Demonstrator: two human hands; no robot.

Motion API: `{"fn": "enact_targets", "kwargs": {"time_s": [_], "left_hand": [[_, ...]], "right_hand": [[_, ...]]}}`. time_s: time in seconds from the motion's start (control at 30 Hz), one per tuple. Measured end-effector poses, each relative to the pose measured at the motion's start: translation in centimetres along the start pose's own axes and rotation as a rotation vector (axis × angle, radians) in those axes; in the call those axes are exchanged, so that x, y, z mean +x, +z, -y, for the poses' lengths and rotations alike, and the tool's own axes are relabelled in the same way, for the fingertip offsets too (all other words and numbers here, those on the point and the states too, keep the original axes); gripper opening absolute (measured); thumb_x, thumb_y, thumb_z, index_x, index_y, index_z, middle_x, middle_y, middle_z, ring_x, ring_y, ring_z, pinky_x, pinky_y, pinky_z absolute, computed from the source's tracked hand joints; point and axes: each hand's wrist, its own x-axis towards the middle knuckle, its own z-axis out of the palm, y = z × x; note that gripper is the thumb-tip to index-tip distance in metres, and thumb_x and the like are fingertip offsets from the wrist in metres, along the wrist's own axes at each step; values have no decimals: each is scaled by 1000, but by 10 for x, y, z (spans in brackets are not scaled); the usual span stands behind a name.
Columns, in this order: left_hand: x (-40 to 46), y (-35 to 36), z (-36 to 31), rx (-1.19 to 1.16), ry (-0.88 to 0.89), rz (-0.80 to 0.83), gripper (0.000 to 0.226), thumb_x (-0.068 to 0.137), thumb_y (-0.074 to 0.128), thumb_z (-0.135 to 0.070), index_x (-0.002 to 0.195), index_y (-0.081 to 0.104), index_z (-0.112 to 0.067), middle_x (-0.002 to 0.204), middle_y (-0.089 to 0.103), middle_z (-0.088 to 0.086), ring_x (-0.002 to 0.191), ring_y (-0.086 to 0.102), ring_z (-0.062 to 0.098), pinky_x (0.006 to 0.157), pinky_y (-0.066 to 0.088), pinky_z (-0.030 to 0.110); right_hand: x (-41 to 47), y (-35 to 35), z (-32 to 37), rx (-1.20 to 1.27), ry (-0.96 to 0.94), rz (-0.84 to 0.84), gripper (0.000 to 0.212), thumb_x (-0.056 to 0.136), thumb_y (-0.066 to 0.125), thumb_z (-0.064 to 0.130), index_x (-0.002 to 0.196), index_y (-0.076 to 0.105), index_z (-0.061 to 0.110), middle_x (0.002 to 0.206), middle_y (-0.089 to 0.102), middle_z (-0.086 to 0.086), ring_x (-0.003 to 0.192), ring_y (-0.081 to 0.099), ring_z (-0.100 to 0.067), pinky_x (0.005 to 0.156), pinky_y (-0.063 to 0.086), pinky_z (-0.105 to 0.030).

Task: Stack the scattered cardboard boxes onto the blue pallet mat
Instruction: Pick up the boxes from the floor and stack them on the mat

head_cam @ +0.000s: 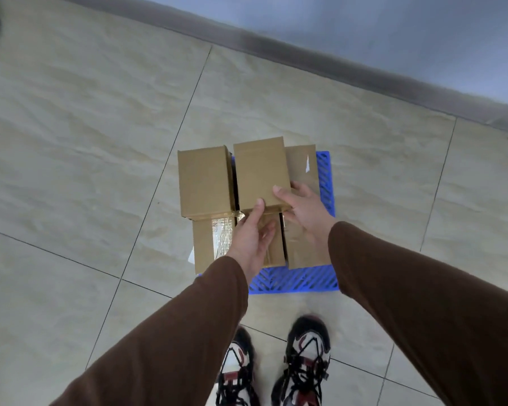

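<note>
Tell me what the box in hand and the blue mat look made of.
Held box: brown corrugated cardboard by the look, matte, folded edges. Blue mat: probably moulded plastic, slightly glossy, with an open slatted chevron pattern. Both hands, left hand and right hand, grip the box.

- Looking like a bare indoor room or hallway, possibly a storage or workspace; exact kind impossible to tell.
- Showing a floor (pixel 71 142) of large glossy beige tiles with thin dark grout lines.
- Running along the far side, a grey skirting strip (pixel 335 63) beneath a plain blue-grey wall (pixel 393 22).
- Lying directly on the tiles, a blue slatted plastic pallet mat (pixel 294 281) bearing taped cardboard boxes (pixel 204 183).
- Standing on the tiles, laced sneakers (pixel 307 356).
</note>
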Motion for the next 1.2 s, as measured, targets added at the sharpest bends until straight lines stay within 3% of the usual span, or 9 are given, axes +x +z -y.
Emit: {"fn": "enact_targets", "kwargs": {"time_s": [0.07, 0.2, 0.27, 0.47, 0.6, 0.7, 0.97, 1.1, 1.2], "left_hand": [[6, 0, -1, -11, 0, -8, 49, 91, 71, -39, 130, 65, -10, 116, 69, 2, 109, 62, 21, 108, 49, 36], [12, -1, -1, -31, -4, -22, 41, 91, 72, -40, 122, 68, -14, 118, 67, 3, 108, 62, 21, 107, 50, 36], [14, 0, 0, -45, -9, -27, 34, 91, 71, -39, 117, 69, -17, 120, 65, 3, 110, 63, 22, 107, 50, 37], [19, -2, 1, -43, -9, -39, 38, 91, 72, -40, 120, 67, -16, 125, 65, 5, 112, 65, 23, 104, 53, 37], [20, -4, 2, -35, 3, -72, 42, 92, 71, -40, 123, 65, -12, 131, 64, 11, 109, 66, 23, 104, 53, 38], [22, -6, 4, -11, -1, -93, 49, 93, 69, -41, 129, 61, -8, 139, 60, 14, 109, 67, 25, 101, 55, 38], [6, -5, 6, 74, -16, -97, 46, 97, 63, -43, 131, 56, -12, 131, 62, 7, 111, 68, 22, 104, 53, 37], [-14, 1, 9, 172, -31, -72, 45, 97, 61, -45, 129, 54, -15, 130, 61, 5, 114, 67, 19, 106, 51, 36], [-37, 16, 13, 273, -45, -48, 28, 99, 58, -43, 113, 59, -19, 121, 63, 4, 103, 65, 17, 106, 50, 35]], "right_hand": [[6, 1, -2, -32, -2, 7, 79, 82, 82, 45, 148, 46, 22, 136, 65, 5, 119, 65, -11, 109, 48, -37], [14, 4, -4, -53, -13, 5, 109, 56, 86, 66, 150, 44, 31, 146, 57, 5, 129, 58, -16, 114, 42, -44], [17, 4, -5, -47, -15, 14, 112, 51, 87, 68, 149, 44, 32, 146, 57, 5, 131, 57, -18, 115, 41, -46], [18, 10, -6, -26, -13, -13, 89, 76, 81, 48, 153, 43, 25, 145, 58, 3, 131, 56, -17, 117, 39, -45], [20, 11, -12, -25, -25, -35, 92, 72, 79, 48, 154, 44, 25, 151, 53, 3, 137, 52, -16, 119, 38, -43], [21, 12, -16, -20, -33, -47, 80, 83, 77, 36, 154, 43, 22, 152, 53, 2, 137, 51, -15, 119, 38, -42], [1, 4, -18, -64, -32, -43, 69, 95, 70, 30, 156, 38, 22, 161, 40, 2, 145, 42, -17, 121, 35, -41], [-28, -10, -12, -54, -48, -123, 59, 97, 66, 32, 152, 47, 22, 152, 49, 1, 135, 50, -13, 114, 40, -32], [-60, -28, -6, 43, -49, -212, 46, 94, 67, 31, 138, 60, 24, 134, 63, 3, 116, 63, -10, 104, 48, -29]]}}
